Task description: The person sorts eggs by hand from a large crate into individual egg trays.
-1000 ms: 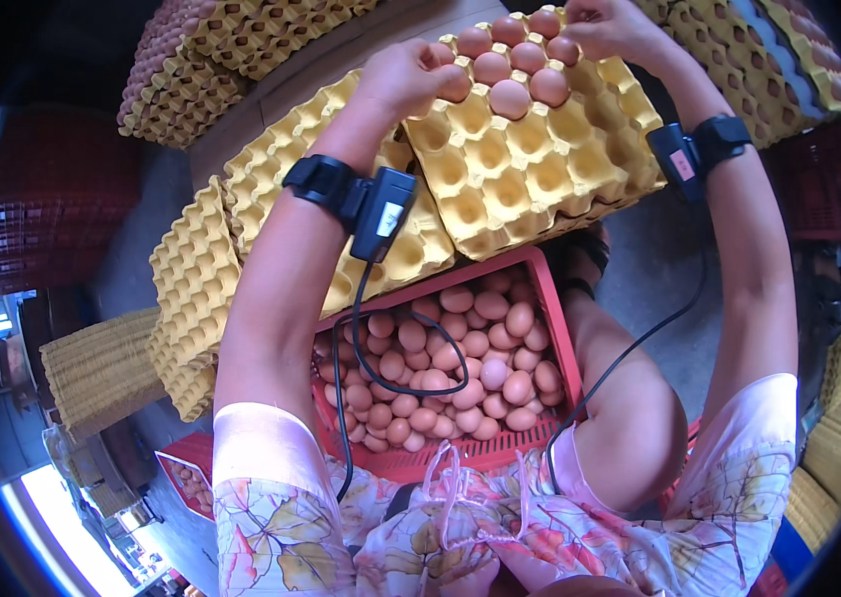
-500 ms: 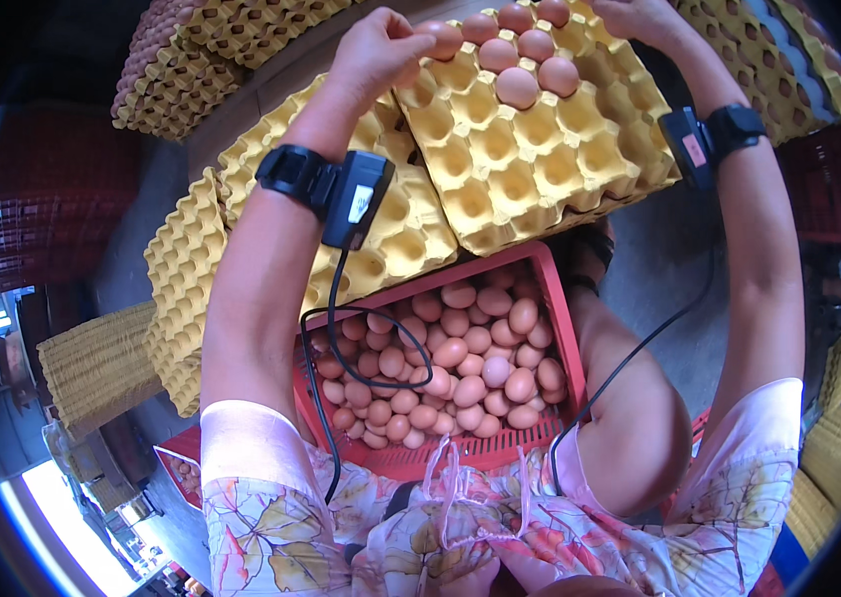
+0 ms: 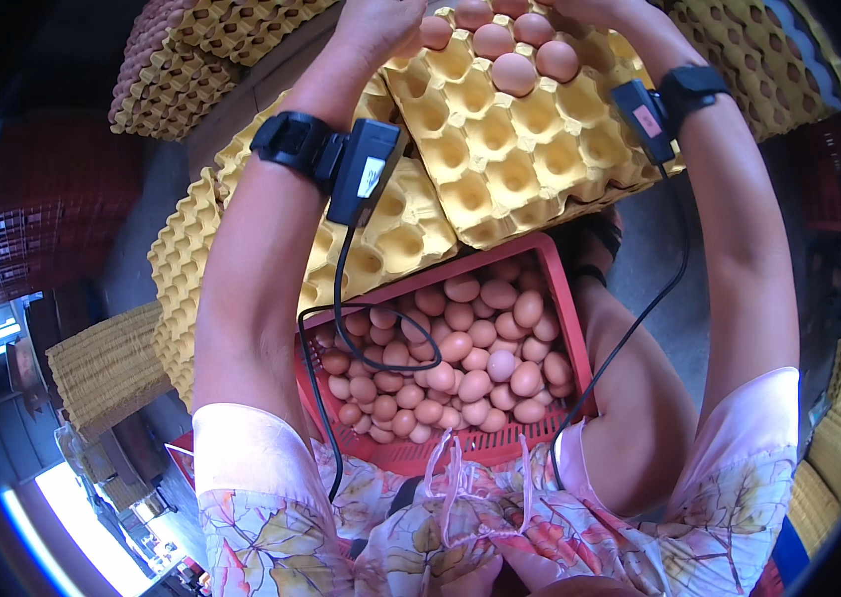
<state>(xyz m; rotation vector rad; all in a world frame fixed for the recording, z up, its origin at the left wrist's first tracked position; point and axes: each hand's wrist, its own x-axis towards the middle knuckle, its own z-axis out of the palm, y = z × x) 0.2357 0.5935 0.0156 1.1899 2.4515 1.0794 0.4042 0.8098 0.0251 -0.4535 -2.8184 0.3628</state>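
My left hand (image 3: 385,25) is at the top edge of the view, fingers curled in beside a brown egg (image 3: 434,32) at the left edge of the yellow egg tray (image 3: 512,171). Its fingertips are partly cut off, and what they hold, if anything, is hidden. The view's top edge cuts through my right hand (image 3: 601,10), over the tray's far right part, so its fingers cannot be made out. Several brown eggs (image 3: 515,74) sit in the tray's far cups, while its nearer cups hold none. Below the tray, a red plastic crate (image 3: 564,328) holds many loose brown eggs (image 3: 455,346).
Another yellow tray (image 3: 410,234) lies to the left, with more trays (image 3: 182,289) leaning beside it. Egg-filled tray stacks (image 3: 172,75) stand far left and far right (image 3: 739,60). Dark cables (image 3: 341,418) run from devices on both wrists, one looping over the crate.
Both hands have moved farther away, toward the top edge and partly out of view. My right forearm has swung inward to the left. The tray and crate eggs look much the same.
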